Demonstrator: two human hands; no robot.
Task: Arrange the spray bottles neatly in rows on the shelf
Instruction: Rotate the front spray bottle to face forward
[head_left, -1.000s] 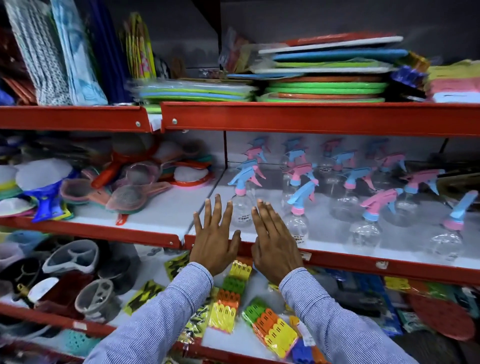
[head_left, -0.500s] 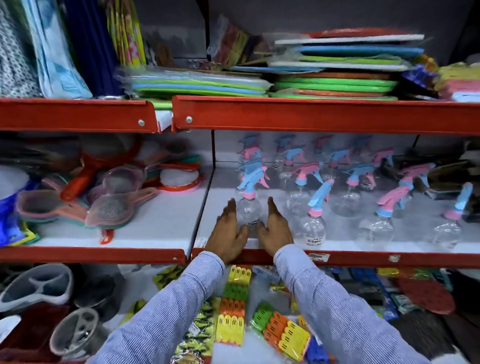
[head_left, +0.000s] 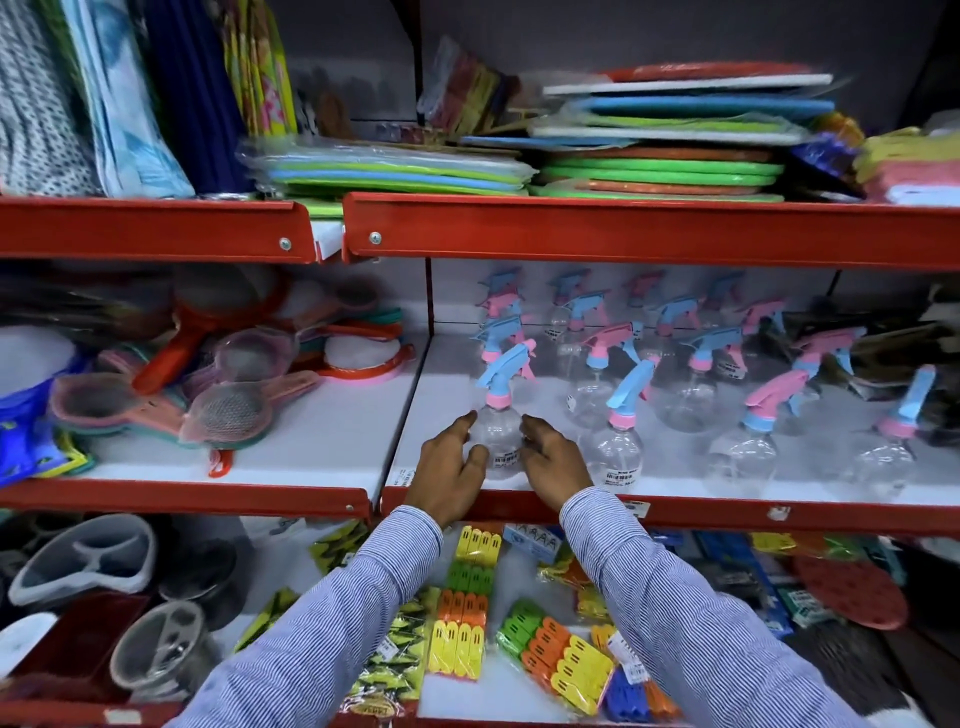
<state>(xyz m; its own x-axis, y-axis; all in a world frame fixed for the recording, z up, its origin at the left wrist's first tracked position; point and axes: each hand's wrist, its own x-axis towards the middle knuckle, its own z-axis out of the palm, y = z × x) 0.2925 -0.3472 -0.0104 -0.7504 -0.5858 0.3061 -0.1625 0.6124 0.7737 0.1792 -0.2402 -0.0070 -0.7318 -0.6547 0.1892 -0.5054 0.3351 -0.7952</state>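
Note:
Several clear spray bottles with pink and blue trigger heads stand on the white middle shelf with a red front lip. The front-left spray bottle has a blue trigger and pink collar and stands upright at the shelf's front edge. My left hand cups its left side and my right hand cups its right side, fingers curved against the clear body. A second front bottle stands just right of my right hand. More bottles line up behind, and others stand further right.
The upper red shelf hangs low over the bottles, loaded with stacked mats. Mesh strainers lie on the left bay past a red divider. Packs of coloured clips and containers lie on the shelf below my arms.
My hands went from flat on the shelf's front edge to closing in around the front-left bottle from both sides. The camera has moved closer.

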